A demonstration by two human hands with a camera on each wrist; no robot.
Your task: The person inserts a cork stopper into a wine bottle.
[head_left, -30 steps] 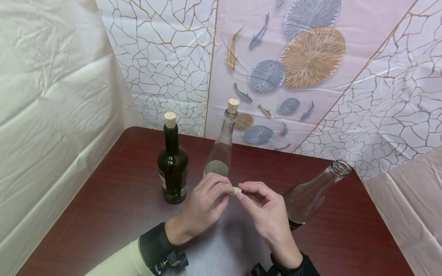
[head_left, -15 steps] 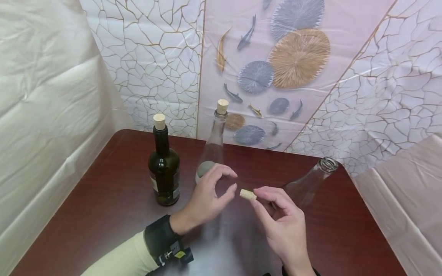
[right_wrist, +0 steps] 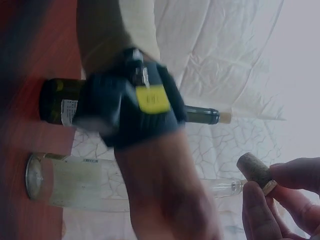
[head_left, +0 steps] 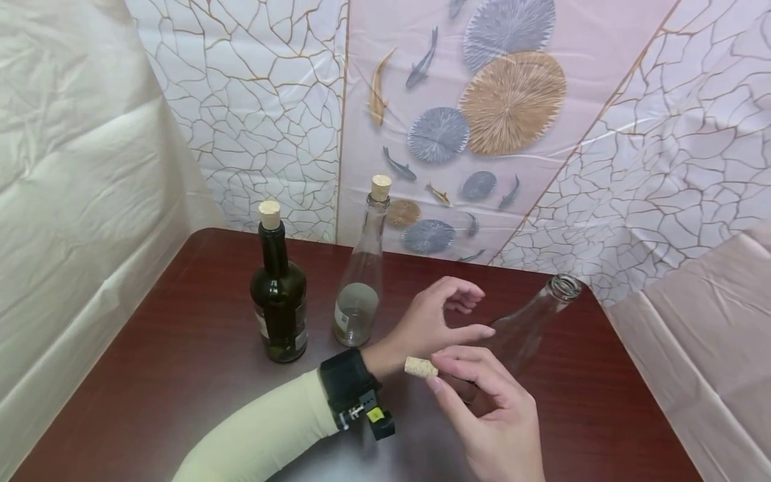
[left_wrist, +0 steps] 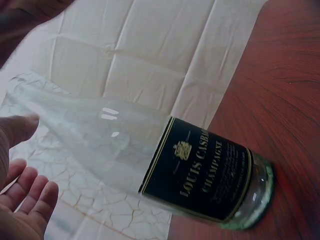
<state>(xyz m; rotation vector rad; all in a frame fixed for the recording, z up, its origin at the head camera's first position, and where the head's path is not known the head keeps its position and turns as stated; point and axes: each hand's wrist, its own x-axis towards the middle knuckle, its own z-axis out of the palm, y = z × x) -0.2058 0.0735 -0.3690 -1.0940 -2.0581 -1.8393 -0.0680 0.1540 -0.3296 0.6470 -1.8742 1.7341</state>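
Between thumb and fingertips my right hand (head_left: pixel 490 408) pinches a small pale cork (head_left: pixel 419 367); the right wrist view shows the same cork (right_wrist: pixel 254 167) from the side. My left hand (head_left: pixel 436 318) reaches across behind it, thumb and fingers spread apart, holding nothing. It is nearest to a clear champagne bottle (head_left: pixel 530 328) on the right, whose mouth has no cork in it. In the left wrist view that bottle (left_wrist: pixel 125 145) bears a black label, and the hand's fingers (left_wrist: pixel 45 200) are beside its neck; no contact is plain.
A dark green bottle (head_left: pixel 278 294) with a cork (head_left: pixel 269 215) in its mouth stands at the left. Beside it is a clear bottle (head_left: pixel 359 294), also topped by a cork (head_left: pixel 381 187). All stand on a dark red wooden table (head_left: pixel 150 375), with patterned cloth (head_left: pixel 277 120) hanging behind.
My left hand has let go of the cork and moved right toward the champagne bottle, spreading its fingers. The right hand keeps the cork and has come slightly nearer. The head view has shifted.
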